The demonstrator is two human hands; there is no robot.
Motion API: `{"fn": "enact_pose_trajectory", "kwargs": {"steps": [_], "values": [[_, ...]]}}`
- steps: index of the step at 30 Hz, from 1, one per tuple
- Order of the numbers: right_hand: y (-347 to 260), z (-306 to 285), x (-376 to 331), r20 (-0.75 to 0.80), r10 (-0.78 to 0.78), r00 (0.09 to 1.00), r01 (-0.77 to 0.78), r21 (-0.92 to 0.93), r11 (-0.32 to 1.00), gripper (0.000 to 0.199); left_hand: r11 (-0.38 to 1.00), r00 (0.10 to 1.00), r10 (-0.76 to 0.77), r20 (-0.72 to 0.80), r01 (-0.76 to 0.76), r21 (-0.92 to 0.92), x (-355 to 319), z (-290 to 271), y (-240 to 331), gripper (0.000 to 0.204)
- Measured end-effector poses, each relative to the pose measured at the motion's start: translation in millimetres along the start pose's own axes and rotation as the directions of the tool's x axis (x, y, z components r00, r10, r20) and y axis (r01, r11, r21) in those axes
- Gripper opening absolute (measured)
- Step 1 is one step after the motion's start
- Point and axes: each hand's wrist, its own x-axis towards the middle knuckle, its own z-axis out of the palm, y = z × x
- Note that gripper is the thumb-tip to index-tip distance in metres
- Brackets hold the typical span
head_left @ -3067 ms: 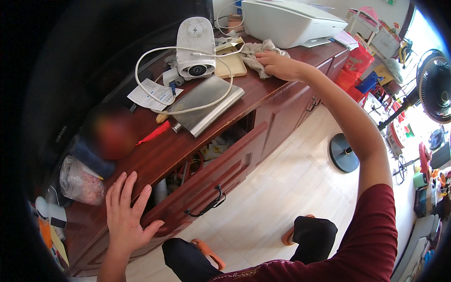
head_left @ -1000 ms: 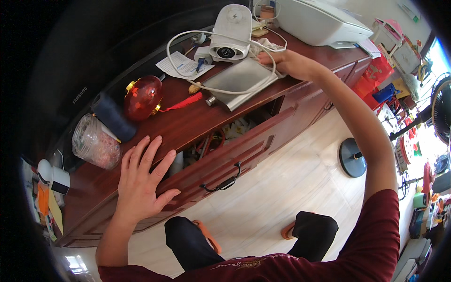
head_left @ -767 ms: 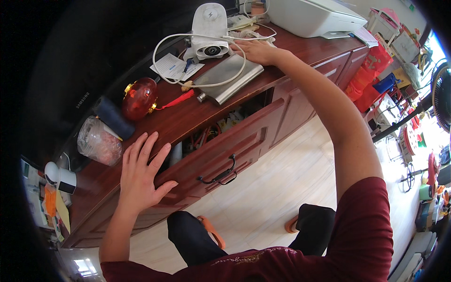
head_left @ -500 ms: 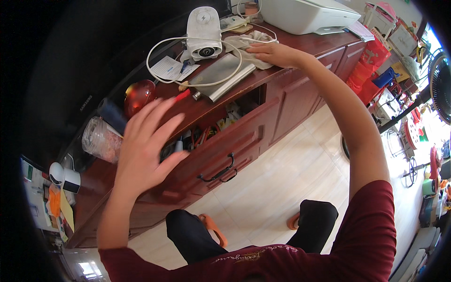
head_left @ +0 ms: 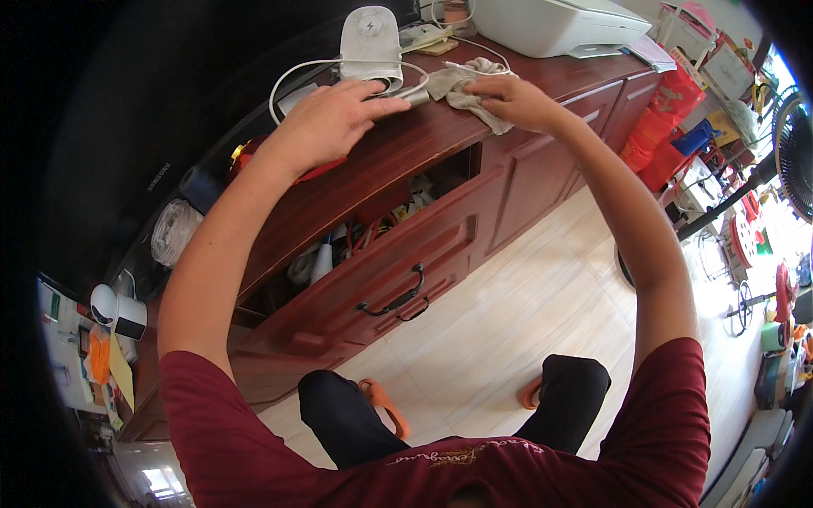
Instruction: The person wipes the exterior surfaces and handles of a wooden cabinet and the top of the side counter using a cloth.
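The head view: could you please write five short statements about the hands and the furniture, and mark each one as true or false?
1. The right hand touches the grey cloth. True.
2. The left hand touches the fan. False: it is over the metal flask.
3. The drawer is open. True.
4. The drawer's handle is white. False: it is black.
5. The white printer stands on the cabinet top. True.
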Motion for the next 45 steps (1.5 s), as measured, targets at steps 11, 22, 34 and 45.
{"fn": "enact_pose_trajectory", "kwargs": {"steps": [11, 22, 34, 45], "values": [[-92.6, 41.5, 5.9, 0.030, -0.401, 0.916, 0.401, -0.011, 0.916, 0.038, 0.909, 0.907, -0.410, 0.096, 0.415, -0.040, 9.0, 0.2, -42.7, 0.054], [-113.1, 74.4, 43.1, 0.022, -0.609, 0.793, 0.608, 0.045, 0.793, 0.037, 0.906, 0.894, -0.412, 0.176, 0.382, 0.184, -7.5, -23.7, -26.0, 0.026], [33.7, 24.4, 82.2, 0.089, -0.050, 0.995, 0.077, -0.334, 0.940, 0.037, 0.944, 0.837, -0.327, 0.439, 0.307, 0.120, -19.0, -38.3, 16.0, 0.032], [10.7, 73.2, 163.0, 0.206, -0.395, 0.895, 0.433, -0.197, 0.880, 0.044, 0.957, 0.925, -0.270, 0.268, 0.289, -0.034, 40.3, 11.5, -20.1, 0.048]]}}
